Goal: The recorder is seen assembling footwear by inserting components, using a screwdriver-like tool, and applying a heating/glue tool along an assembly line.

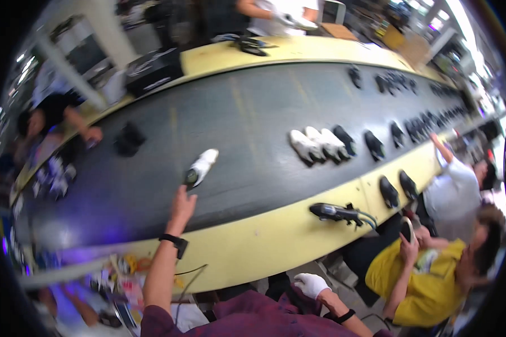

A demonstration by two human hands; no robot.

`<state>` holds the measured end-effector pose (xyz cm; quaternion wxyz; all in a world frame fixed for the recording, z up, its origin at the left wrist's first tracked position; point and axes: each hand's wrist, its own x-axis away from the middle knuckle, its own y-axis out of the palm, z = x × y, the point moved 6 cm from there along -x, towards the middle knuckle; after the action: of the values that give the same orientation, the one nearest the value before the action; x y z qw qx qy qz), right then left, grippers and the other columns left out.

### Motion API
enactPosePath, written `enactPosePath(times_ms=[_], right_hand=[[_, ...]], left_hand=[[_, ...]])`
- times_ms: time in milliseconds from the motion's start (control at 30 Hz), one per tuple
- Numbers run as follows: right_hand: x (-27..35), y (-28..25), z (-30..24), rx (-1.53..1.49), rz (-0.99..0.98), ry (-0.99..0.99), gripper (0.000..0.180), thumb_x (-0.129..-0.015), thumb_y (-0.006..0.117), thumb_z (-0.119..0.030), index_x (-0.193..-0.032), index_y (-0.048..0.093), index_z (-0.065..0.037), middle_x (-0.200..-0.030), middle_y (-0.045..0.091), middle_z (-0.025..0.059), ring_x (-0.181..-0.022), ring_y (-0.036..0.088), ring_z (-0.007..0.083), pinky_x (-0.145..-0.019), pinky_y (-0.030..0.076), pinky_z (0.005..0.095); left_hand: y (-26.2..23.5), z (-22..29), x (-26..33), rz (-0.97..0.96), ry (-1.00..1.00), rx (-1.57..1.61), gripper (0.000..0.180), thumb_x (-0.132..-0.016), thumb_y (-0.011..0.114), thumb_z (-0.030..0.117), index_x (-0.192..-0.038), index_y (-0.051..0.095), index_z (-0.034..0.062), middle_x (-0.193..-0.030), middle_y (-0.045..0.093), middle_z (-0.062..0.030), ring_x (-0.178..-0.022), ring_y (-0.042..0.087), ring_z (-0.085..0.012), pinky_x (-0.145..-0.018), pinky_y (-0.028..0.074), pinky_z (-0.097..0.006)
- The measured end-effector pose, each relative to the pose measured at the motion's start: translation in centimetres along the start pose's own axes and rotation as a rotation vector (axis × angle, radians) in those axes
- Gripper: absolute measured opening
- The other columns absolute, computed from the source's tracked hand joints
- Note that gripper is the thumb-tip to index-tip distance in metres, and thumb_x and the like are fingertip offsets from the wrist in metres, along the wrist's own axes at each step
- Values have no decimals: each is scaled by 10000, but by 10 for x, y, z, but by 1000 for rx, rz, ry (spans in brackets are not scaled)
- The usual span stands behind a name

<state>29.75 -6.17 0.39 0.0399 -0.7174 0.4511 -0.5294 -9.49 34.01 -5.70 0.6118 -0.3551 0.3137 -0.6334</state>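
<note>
My bare left hand (pixel 183 209) reaches over the grey conveyor belt (pixel 236 123), thumb and fingers apart. Its fingertips are at the dark heel opening of a white shoe (pixel 204 165); I cannot tell whether they touch it. That shoe lies on the belt with its toe pointing away and to the right. In a white glove, my right hand (pixel 312 285) hangs low in front of my body, off the belt. Its fingers look curled in, and nothing shows in them.
White shoes (pixel 305 146) stand beside black shoes (pixel 373 145) on the belt. A black hand tool with hoses (pixel 340 213) lies on the yellow ledge (pixel 247 236). A person in yellow (pixel 427 275) holds a shoe at right. Other people work across the belt and at left.
</note>
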Motion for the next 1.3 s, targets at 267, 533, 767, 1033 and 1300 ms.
enactPosePath(times_ms=[267, 533, 767, 1033, 1300], right_hand=[[-3, 0, -52, -195, -120, 292, 404, -978, 621, -319, -1321, 686, -115, -1243, 725, 188, -1155, 686, 395, -991, 537, 471], [-73, -41, -69, -501, 212, -23, 390, -1015, 596, -335, -1332, 651, -115, -1209, 726, 211, -1118, 688, 421, -981, 535, 488], [-67, -155, -87, -1097, 379, -143, 730, -996, 704, -346, -1558, 386, -6, -1332, 662, 213, -1136, 701, 295, -986, 542, 396], [-64, -188, -28, -1243, 765, -264, 823, -868, 825, -292, -1481, 366, 9, -1229, 613, 120, -1135, 618, 224, -1006, 523, 358], [-30, -207, -25, -1339, 637, -492, 506, -952, 744, -269, -1308, 528, 20, -1197, 634, 111, -1140, 605, 193, -986, 511, 344]], left_hand=[[67, -47, -125, -189, 63, -78, 821, -788, 867, 351, -1405, 510, -56, -1322, 619, -278, -1260, 592, -431, -1082, 457, -492], [54, 80, 15, -596, -394, 894, 466, -966, 714, 229, -1318, 544, -25, -1206, 640, -109, -991, 661, -197, -865, 555, -344], [52, 274, 175, -600, 53, 646, 813, -829, 824, 159, -1520, 436, -22, -1337, 595, -176, -1224, 603, -332, -1072, 471, -447], [27, 424, 213, -434, 658, 230, 879, -836, 793, 137, -1593, 366, 2, -1455, 429, -237, -1332, 490, -409, -1091, 433, -476], [39, 435, 204, -735, 290, 632, 671, -1068, 621, 406, -1534, 421, -33, -1354, 585, -131, -1166, 595, -210, -1022, 469, -356]])
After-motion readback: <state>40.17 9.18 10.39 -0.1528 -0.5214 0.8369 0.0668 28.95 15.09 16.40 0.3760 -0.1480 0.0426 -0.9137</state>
